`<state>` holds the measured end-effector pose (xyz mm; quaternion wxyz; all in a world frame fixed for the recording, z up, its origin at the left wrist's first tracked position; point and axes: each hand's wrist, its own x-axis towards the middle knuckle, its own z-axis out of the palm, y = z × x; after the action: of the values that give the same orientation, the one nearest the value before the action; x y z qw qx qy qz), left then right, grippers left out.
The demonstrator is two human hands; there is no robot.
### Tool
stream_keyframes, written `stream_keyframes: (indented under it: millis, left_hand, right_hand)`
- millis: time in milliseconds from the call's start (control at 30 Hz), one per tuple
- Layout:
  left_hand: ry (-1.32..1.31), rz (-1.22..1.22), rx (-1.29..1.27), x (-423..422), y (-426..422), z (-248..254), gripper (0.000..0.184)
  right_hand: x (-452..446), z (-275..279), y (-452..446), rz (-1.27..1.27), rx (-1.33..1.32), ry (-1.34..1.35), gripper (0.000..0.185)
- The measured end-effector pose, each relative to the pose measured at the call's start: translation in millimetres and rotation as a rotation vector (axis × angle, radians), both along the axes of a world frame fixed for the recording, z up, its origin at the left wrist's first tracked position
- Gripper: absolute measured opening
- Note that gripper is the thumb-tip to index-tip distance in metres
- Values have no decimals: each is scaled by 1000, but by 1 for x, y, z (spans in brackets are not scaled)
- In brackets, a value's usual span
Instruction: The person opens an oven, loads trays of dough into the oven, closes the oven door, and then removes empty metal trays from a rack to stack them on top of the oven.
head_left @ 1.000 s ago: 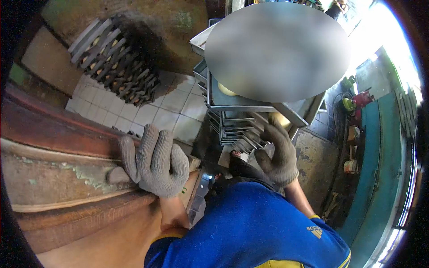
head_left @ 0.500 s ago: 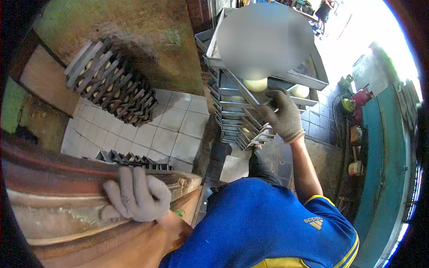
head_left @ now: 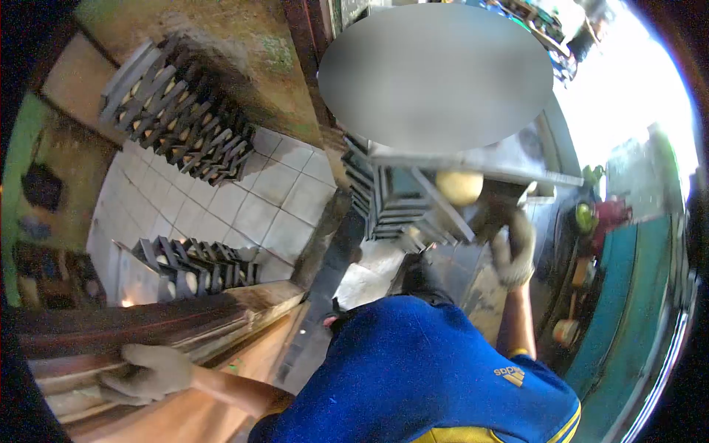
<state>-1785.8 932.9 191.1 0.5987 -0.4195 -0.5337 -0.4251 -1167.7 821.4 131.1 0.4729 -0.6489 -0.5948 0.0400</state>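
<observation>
My left hand [head_left: 151, 373], in a pale knitted glove, lies on the edge of a worn wooden ledge [head_left: 251, 303] at the lower left, with its fingers apart. My right hand [head_left: 515, 255], gloved too, is raised just below the metal trays at the right. Its thumb and fingers stand apart in a curve, slightly blurred, and nothing shows between them. Close above and to its left, a round pale dough ball [head_left: 459, 187] rests in a metal tray [head_left: 443, 207] of a crisscrossed stack. A grey blur hides the top of the stack.
Two more tray stacks with pale pieces stand on the left, one upper [head_left: 177, 111] and one lower [head_left: 196, 269], by a white tiled floor [head_left: 269, 196]. At the right are a teal panel [head_left: 620, 295] and a red object [head_left: 611, 214]. Part of a person [head_left: 587, 40] shows at the top right.
My left hand has slid left and down along the ledge. My right hand has moved right, away from the tray corner. The view has shifted, showing more of the lower left stack.
</observation>
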Motion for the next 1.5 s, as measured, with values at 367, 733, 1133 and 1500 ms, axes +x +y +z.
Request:
stream_keyframes:
  millis: [367,733,1133,1500]
  left_hand:
    - [176,625,-169,48,3,25,41]
    - [98,510,-148,16,3,1,52]
    - [0,409,-215,5,-12,-18,58]
    - [-947,70,-229,7,-152,-46,70]
  right_hand:
    - [135,49,20,562,-272,-184,36]
    - [153,32,19,403,-201,-135,20]
    - [255,6,45,-154,19,118,24]
    - [305,3,66,-29,30,154,34]
